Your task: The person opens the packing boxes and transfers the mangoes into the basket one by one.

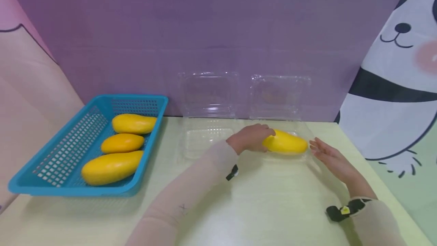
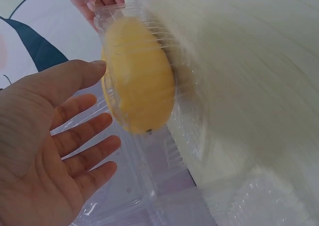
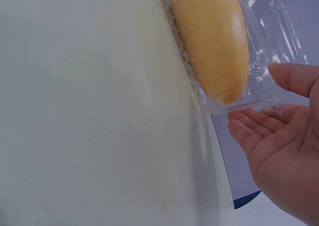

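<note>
A long, smooth yellow fruit (image 1: 286, 142), shaped like a mango, lies in the base of the right clear plastic clamshell box (image 3: 215, 108). Its lid (image 1: 278, 96) stands raised against the back wall. At the fruit's left end is my left hand (image 1: 252, 138), fingers spread and extended; in the left wrist view the thumb tip (image 2: 98, 70) reaches close to the fruit, though whether it touches is unclear. My right hand (image 1: 334, 160) is beside the box's right end, its fingers extended and holding nothing. In the right wrist view its fingertips (image 3: 237, 117) are near the rim.
A second clear clamshell box (image 1: 201, 137) stands lid up on the left, behind my left forearm. Farther left a blue plastic basket (image 1: 82, 191) holds three similar yellow fruits (image 1: 112, 168). A purple wall (image 1: 218, 22) borders the table's (image 1: 273, 208) far edge.
</note>
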### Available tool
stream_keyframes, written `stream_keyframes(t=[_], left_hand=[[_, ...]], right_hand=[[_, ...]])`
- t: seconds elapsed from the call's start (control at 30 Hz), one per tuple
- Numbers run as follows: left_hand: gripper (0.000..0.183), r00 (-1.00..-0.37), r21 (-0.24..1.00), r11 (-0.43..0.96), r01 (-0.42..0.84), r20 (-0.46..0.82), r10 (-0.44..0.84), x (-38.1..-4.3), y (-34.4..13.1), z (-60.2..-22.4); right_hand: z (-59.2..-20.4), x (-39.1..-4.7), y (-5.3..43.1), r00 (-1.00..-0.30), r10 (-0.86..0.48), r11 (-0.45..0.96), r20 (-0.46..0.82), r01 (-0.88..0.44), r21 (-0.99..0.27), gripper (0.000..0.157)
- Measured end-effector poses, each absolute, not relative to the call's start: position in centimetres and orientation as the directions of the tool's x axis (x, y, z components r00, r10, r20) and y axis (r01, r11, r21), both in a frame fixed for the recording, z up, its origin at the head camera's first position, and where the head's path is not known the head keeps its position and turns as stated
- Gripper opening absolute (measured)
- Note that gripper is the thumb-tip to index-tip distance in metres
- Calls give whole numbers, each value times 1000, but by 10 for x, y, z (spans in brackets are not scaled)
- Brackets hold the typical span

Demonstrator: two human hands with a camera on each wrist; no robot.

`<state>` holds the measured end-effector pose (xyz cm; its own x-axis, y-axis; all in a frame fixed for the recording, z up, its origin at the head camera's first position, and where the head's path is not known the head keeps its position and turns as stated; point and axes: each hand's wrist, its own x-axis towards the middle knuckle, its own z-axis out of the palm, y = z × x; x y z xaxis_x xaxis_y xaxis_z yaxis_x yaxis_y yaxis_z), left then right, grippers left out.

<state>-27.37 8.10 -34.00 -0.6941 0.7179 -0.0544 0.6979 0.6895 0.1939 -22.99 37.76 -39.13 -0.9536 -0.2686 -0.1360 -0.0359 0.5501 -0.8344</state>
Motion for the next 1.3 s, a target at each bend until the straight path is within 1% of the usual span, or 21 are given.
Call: stream_keyframes(t=[0.17,0.37,0.53,0.67,0.8,0.93,1.1,1.3], left_hand=[[53,-689,127,690,713,-59,723,-277,89,-341],[49,-675,78,674,734,-22,738,-283,97,-343],[52,-679,114,676,728,-22,734,-285,108,-350],[55,-704,119,704,701,-45,709,-284,113,-353],[60,-723,110,723,682,-44,689,-289,116,-357],[65,-741,134,738,662,-36,671,-294,119,-362],[71,-782,174,773,610,-29,623,-296,124,-367],[78,-826,162,816,555,-7,564,-293,129,-371]], right_hand=[[-390,-229,376,-953,-269,558,-141,-35,-829,71],[-389,-228,376,-956,-263,556,-131,-39,-831,72],[-392,-228,380,-951,-288,543,-116,-62,-837,71],[-394,-227,381,-949,-299,535,-98,-81,-841,70],[-393,-228,379,-950,-301,524,-87,-89,-847,69],[-392,-228,379,-951,-299,526,-81,-93,-846,69],[-392,-227,380,-953,-296,510,-67,-98,-854,69],[-396,-226,382,-948,-316,484,-23,-140,-864,68]])
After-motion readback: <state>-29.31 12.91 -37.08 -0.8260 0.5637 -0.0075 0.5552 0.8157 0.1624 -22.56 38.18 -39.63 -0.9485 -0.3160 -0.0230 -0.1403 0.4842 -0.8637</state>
